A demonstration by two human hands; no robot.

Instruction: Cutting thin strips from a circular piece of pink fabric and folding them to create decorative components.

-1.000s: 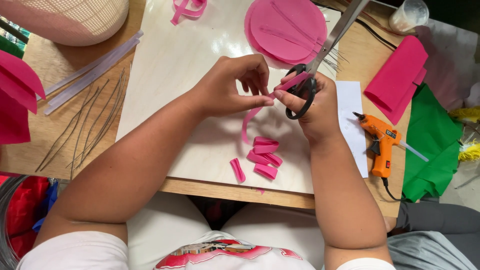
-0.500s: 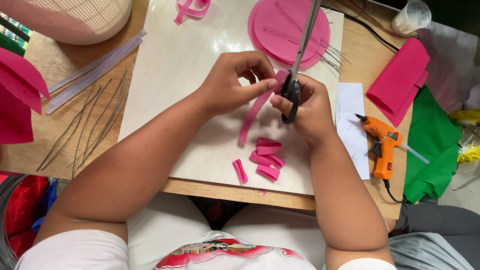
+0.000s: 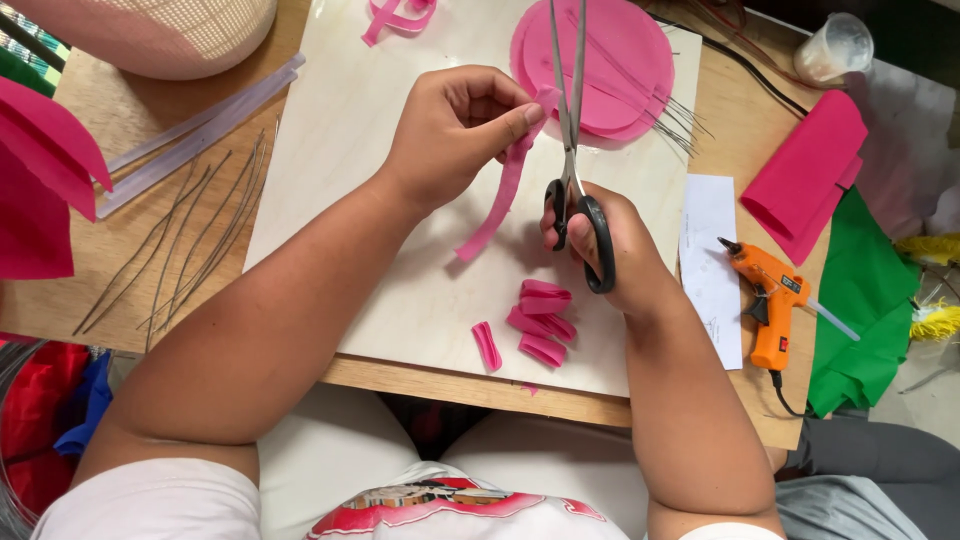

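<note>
The left hand (image 3: 455, 135) pinched the upper end of a pink felt strip (image 3: 500, 205) between thumb and fingers (image 3: 515, 115), so those fingers were closed on it, and the rest of the strip hung down and away below them toward the pale board (image 3: 330, 150). Just beside those fingers, the right hand (image 3: 610, 255) held black-handled scissors (image 3: 572, 150), its fingers threaded through the loops and gripping them, blades pointing up past the strip's held end, nearly together. Beyond the blade tips lay a stack of round pink felt discs (image 3: 625, 70) with thin wires (image 3: 680, 120) across them. Below the right fingers, a small pile of cut pink pieces (image 3: 535, 320) rested on the board. To the outer side of the right hand, an orange glue gun (image 3: 768, 300) lay on the wooden surface (image 3: 740, 170), touching a white paper slip (image 3: 708, 260). Well apart from the left fingers lay clear glue sticks (image 3: 200, 130) and more loose wires (image 3: 190, 240).
</note>
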